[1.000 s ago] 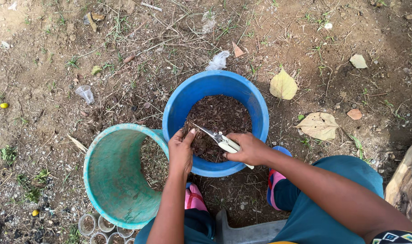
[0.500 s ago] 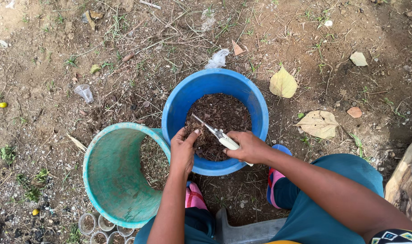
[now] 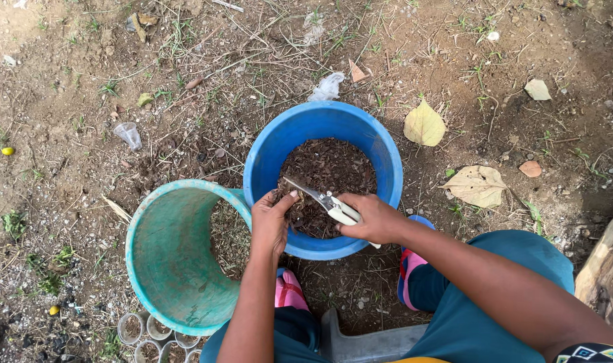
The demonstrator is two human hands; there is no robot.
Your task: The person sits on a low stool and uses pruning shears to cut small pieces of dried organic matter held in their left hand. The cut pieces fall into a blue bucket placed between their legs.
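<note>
Right hand (image 3: 373,218) grips pale-handled snips (image 3: 326,200), thin metal blades pointing far-left along a diagonal over blue bucket (image 3: 387,158); left hand (image 3: 271,225) cupped around brown mulch (image 3: 330,168).

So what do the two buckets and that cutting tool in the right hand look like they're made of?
Blue bucket: likely moulded plastic, smooth, even colour with a slight sheen. Teal bucket: likely plastic too, duller, with scuffed, dirt-stained walls. Cutting tool in the right hand: thin grey blades that look like metal, with pale handles, probably plastic.
</note>
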